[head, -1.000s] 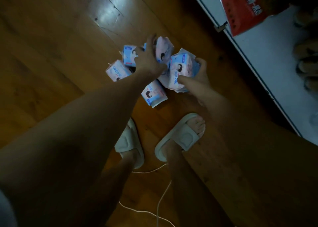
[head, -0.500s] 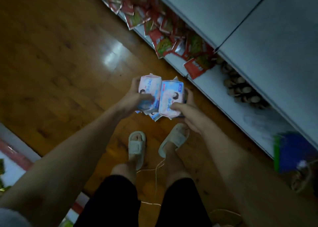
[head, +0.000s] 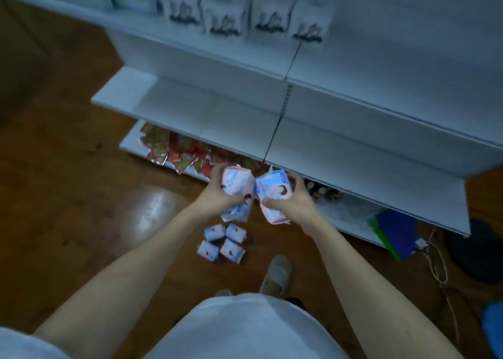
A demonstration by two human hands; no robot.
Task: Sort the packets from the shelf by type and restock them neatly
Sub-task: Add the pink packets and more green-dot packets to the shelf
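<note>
Both hands have risen with their packets from near the floor to in front of the white shelf. Left hand grips a pink-and-blue bundle of packets, its long side running up and down; right hand clutches a second bundle, tilted, top toward the shelf. The bundles touch. Four loose packets lie on the wooden floor below, beside a slipper. Red sachets crowd the bottom shelf.

floor: brown glossy wood floor, glare patch left of centre
furniture: white shelving unit, upper right
light: dim
</note>
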